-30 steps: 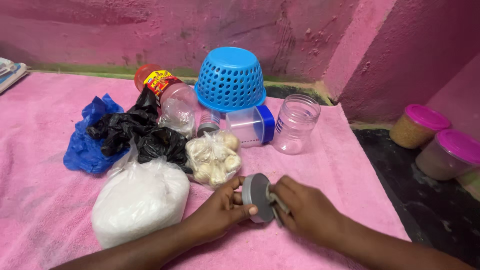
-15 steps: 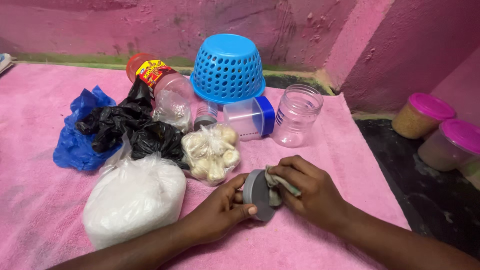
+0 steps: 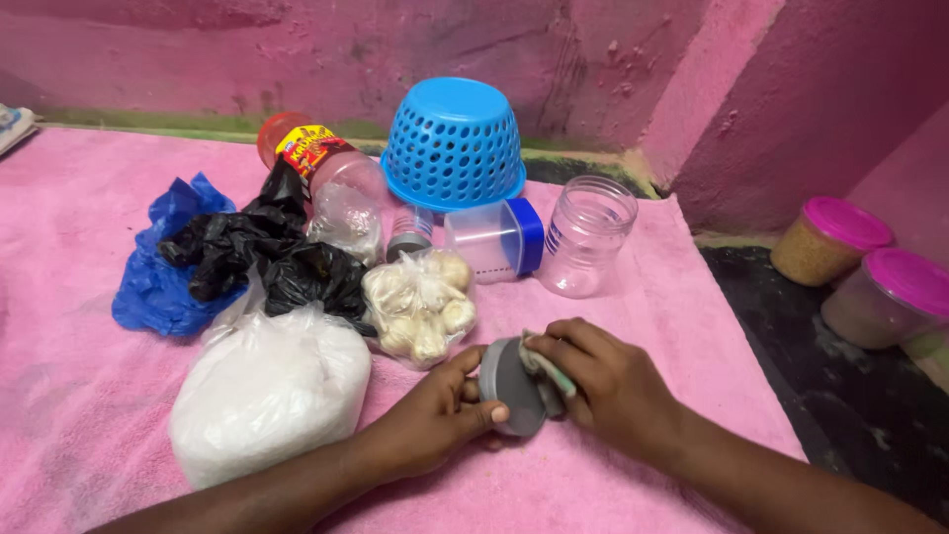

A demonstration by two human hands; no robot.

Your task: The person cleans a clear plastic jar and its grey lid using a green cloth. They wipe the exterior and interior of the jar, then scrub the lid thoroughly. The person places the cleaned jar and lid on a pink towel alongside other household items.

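Bags are lying at the left on the pink towel [image 3: 613, 326]: a crumpled blue plastic bag [image 3: 158, 277], black ones [image 3: 267, 257], a clear bag of white grains [image 3: 267, 391]. The left hand [image 3: 435, 420] is gripping a round grey lid [image 3: 509, 388] on edge, just above the towel. The right hand [image 3: 603, 381] is pinching a small cloth [image 3: 544, 364] against the lid's face.

Left hand [image 3: 435, 420] curls with thumb and fingers pinched; right hand [image 3: 603, 381] lies knuckles-up, fingers bent, facing it.
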